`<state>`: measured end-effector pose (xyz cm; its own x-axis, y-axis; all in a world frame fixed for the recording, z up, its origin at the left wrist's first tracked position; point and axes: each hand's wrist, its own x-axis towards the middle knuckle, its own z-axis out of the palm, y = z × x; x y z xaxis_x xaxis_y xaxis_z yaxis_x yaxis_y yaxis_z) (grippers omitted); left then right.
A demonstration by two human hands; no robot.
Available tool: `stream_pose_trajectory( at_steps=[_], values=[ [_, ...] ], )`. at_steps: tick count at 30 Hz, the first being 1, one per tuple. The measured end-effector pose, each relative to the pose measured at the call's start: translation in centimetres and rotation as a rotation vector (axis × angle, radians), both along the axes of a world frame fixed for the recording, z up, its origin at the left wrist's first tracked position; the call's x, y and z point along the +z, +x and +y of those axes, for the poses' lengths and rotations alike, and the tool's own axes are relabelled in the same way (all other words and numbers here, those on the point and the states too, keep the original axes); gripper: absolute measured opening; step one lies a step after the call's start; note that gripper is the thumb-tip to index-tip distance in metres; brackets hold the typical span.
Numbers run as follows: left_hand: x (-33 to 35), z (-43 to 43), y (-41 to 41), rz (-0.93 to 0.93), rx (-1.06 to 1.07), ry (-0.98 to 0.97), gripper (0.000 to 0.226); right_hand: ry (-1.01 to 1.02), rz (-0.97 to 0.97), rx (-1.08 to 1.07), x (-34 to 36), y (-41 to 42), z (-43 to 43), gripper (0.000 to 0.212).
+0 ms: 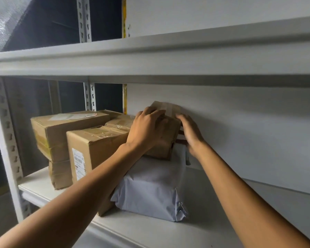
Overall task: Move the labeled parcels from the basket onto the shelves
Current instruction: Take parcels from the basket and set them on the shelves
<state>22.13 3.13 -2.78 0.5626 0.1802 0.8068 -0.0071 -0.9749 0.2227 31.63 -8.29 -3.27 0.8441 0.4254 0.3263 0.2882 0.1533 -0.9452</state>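
The left hand [147,129] curls its fingers over the small taped cardboard box [172,111]. The right hand [190,133] presses flat at the box's 3 o'clock side. The box rests on a grey poly-wrapped parcel [150,187] on the shelf [213,221]. That slick, pillowy base could let the rigid box slide or tip.

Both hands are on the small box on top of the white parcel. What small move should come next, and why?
Probably ease the small cardboard box down until it sits flat on the white parcel, then let go. The left hand and right hand flank the box, which looks slightly tilted and already lies close to the back wall.
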Motion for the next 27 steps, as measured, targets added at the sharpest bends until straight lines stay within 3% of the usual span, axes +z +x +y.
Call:
stream_pose_trajectory(
  at_steps=[7, 10, 16, 18, 22, 25, 27],
  values=[
    [-0.3, -3.9, -1.3, -0.188, -0.12, -0.063, 0.034, 0.106, -0.137, 0.032, 0.2, -1.7, -4.3, 0.02],
    [-1.3, -5.7, -2.4, -0.227, -0.202, -0.165, 0.031, 0.101, -0.209, 0.026, 0.1, -2.6, -6.5, 0.035],
    [-3.0, -8.9, -5.1, -0.246, -0.315, -0.365, 0.02, 0.147, -0.169, 0.057, -2.5, -4.6, -9.6, 0.031],
    [-3.2, -10.0, -6.2, -0.215, -0.363, -0.442, 0.028, 0.179, -0.139, 0.06, -2.9, -5.0, -10.2, 0.033],
    [-3.7, -11.1, -7.8, -0.068, -0.44, -0.694, 0.077, 0.214, -0.076, 0.061, -3.8, -6.4, -11.5, 0.039],
    [-4.0, -10.9, -8.4, 0.04, -0.444, -0.735, 0.077, 0.199, -0.042, 0.042, -4.5, -7.6, -12.4, 0.044],
    [-4.0, -11.4, -8.8, 0.078, -0.429, -0.7, 0.071, 0.192, -0.021, 0.026, -4.9, -8.1, -13.0, 0.035]
  ],
)
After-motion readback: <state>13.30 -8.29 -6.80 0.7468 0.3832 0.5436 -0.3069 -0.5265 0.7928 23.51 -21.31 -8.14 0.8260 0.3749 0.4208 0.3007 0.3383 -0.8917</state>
